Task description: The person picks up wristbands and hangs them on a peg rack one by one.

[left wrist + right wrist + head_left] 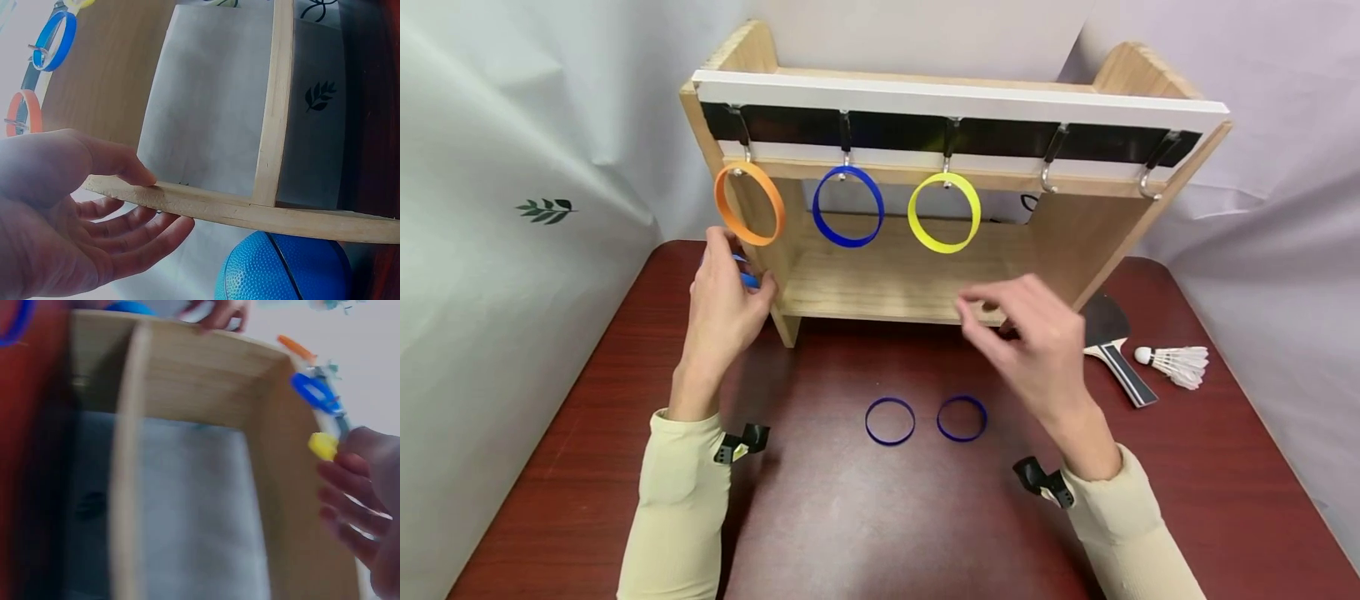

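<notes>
A wooden shelf point(917, 279) carries a white and black rail point(895, 129) with several metal hooks. Three silicone wristbands hang from the left hooks: an orange wristband point(775, 193), a blue wristband point(817, 218) and a yellow wristband point(974, 208). My left hand point(722, 300) grips the shelf's left side panel point(231, 211), with the thumb on the inner face and the fingers outside. My right hand point(1030, 333) is in front of the shelf, below the yellow wristband, with loosely bent fingers and nothing held. It is blurred in the right wrist view.
Two dark blue wristbands, one left point(867, 427) and one right point(983, 419), lie on the red-brown table point(865, 517). At the right are a table tennis paddle point(1123, 371) and a shuttlecock point(1176, 362). A blue ball point(281, 269) sits outside the left panel.
</notes>
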### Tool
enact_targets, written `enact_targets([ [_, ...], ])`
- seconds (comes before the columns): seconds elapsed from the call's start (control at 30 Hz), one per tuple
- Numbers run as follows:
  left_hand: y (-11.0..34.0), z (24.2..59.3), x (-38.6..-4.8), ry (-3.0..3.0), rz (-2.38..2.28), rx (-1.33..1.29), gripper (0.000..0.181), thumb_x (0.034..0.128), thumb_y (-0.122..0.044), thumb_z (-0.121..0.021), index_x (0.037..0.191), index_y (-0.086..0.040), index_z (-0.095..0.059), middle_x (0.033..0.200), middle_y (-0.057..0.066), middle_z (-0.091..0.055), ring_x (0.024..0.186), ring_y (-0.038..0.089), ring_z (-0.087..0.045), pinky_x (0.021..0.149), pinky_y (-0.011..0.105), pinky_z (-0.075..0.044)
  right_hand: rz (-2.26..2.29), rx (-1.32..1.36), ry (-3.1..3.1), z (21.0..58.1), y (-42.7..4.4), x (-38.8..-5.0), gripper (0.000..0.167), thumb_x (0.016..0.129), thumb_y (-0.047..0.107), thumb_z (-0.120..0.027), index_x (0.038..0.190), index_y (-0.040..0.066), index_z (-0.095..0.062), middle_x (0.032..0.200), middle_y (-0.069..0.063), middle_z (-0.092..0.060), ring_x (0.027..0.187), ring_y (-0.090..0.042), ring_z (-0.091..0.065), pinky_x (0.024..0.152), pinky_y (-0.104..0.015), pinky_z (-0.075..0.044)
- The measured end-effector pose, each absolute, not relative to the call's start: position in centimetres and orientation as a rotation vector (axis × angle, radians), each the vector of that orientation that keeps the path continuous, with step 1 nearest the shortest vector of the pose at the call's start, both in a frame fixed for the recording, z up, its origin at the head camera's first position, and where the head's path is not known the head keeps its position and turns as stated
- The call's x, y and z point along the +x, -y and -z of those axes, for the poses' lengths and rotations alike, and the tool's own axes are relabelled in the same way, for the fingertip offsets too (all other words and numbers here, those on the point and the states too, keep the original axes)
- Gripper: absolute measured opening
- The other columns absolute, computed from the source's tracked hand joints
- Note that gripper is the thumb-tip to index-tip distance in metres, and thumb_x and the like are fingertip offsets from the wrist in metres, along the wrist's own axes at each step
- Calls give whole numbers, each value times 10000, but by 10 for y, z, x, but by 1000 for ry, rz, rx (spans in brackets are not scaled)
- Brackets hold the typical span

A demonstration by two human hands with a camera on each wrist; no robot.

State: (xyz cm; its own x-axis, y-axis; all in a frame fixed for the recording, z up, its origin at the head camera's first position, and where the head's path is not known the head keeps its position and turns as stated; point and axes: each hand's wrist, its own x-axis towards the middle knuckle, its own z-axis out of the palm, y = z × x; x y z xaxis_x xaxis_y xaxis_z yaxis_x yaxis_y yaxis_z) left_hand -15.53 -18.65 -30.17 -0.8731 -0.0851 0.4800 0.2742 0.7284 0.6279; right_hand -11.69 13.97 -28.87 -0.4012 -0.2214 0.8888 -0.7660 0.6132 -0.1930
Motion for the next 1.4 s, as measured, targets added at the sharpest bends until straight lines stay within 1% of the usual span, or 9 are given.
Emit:
enact_targets([
  [0.13,186,301,-156,2448,1002,-140,457,860,-60,-635,1232,22,-382,1118,193,-538,981,324,-573,785,530,-455,-679,898,2333,327,-159,-122,72,862,231,-732,919,189,-745,828,123,-684,724,-43,-597,583,-257,-458],
  [0.27,186,301,-155,2453,1010,-132,467,859,-66,-641,1241,12,-382,1130,187,-540,987,315,-580,790,519,-463,-620,938,2656,351,-173,-126,58,856,251,-749,906,239,-724,794,188,-650,725,-20,-613,598,-288,-463],
  [0.5,187,301,-154,2461,1006,-120,461,865,-77,-632,1237,17,-377,1125,187,-540,994,321,-592,797,515,-473,-669,976,2921,371,-182,-136,76,859,269,-755,914,235,-715,747,215,-618,694,37,-586,623,-275,-481],
  [0.73,187,301,-154,2463,1003,-133,466,866,-77,-634,1242,19,-376,1129,191,-539,987,325,-590,783,512,-477,-850,1007,3053,390,-195,-143,126,835,263,-790,922,203,-722,758,171,-630,710,-24,-603,629,-261,-480],
  [0.9,187,301,-155,2454,1007,-139,459,865,-74,-629,1237,22,-378,1116,191,-537,976,324,-588,777,512,-473,-925,1085,3029,400,-198,-148,118,826,222,-796,915,199,-722,769,141,-628,722,-49,-606,642,-249,-489],
  [1.07,187,301,-155,2448,1002,-137,458,860,-74,-635,1230,18,-382,1105,193,-537,977,326,-583,785,517,-465,-935,1140,2992,405,-197,-151,91,825,185,-792,880,211,-724,779,131,-621,722,-52,-599,631,-240,-489],
  [1.27,187,301,-155,2449,1002,-142,464,860,-75,-641,1234,17,-382,1121,193,-537,981,330,-584,788,515,-466,-905,1165,2980,407,-196,-151,45,840,197,-779,844,194,-734,782,129,-615,721,-52,-589,628,-238,-480],
  [1.4,188,302,-155,2448,1003,-144,458,864,-78,-635,1233,17,-380,1111,191,-536,975,325,-582,780,517,-467,-887,1173,2967,406,-196,-150,47,843,195,-775,832,195,-729,765,140,-608,710,-54,-587,624,-239,-477],
])
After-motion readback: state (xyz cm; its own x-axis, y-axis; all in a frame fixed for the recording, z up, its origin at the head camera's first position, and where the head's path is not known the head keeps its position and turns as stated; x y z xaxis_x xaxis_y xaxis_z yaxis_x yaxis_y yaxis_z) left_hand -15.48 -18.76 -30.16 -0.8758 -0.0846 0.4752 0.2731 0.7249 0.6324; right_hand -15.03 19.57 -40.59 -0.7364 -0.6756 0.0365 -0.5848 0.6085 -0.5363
